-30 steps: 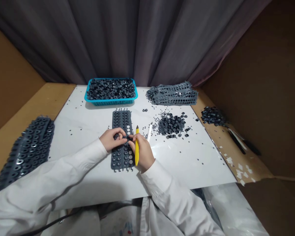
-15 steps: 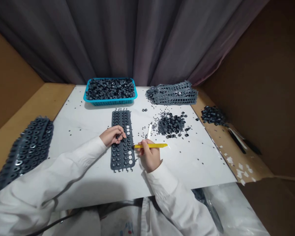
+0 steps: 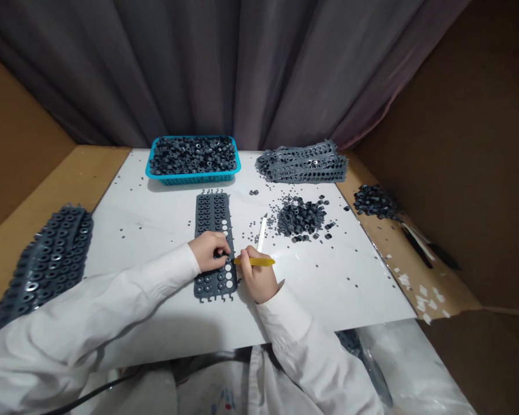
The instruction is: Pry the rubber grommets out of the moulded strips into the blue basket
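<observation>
A dark grey moulded sheet [image 3: 211, 208] with rows of round ring-shaped pieces lies lengthwise in front of me on the white board. White round gaps show in its right-hand column. My left hand [image 3: 210, 252] rests over the sheet's middle, its fingers curled down at the right column; what they pinch is hidden. In my right hand [image 3: 258, 276] is a yellow pen-like tool [image 3: 262, 261], gripped between thumb and fingers. Its dark tip points left and meets the sheet's right edge, close to my left fingertips.
A blue basket [image 3: 192, 179] full of small dark pieces stands at the back. Stacked sheets [image 3: 303, 163] lie right of it, more sheets [image 3: 54, 259] at left. Loose pieces [image 3: 301, 219] lie heaped at right, near a white pen-like tool [image 3: 262, 233]. Dark bits are scattered about.
My left hand has moved right and slightly toward me, down the sheet. The yellow tool has turned in my right hand, and its back end looks shorter; its tip stays by the sheet's edge.
</observation>
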